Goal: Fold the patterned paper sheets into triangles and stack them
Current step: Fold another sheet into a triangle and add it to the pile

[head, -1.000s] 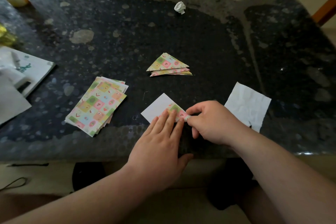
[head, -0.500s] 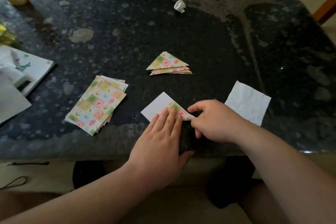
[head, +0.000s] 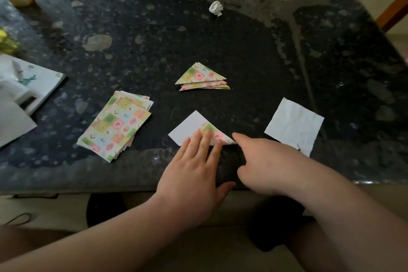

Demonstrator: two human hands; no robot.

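Note:
A sheet (head: 188, 127) lies white side up near the table's front edge, its right corner turned over into a patterned flap (head: 212, 131). My left hand (head: 189, 172) presses flat fingers on that flap. My right hand (head: 271, 161) points its index finger at the flap's right tip along the crease, with the other fingers curled under. A small stack of folded patterned triangles (head: 202, 76) lies farther back in the middle. To the left is a fanned pile of flat patterned sheets (head: 114, 126).
A plain white creased square of paper (head: 294, 125) lies right of my right hand. A crumpled paper ball (head: 216, 7) sits at the back of the dark speckled table (head: 242, 51). White papers and a booklet (head: 37, 81) lie at the left edge.
My right hand has let go of the flap's corner and slid right along the crease, index finger now stretched out. The left hand stays pressing on the flap.

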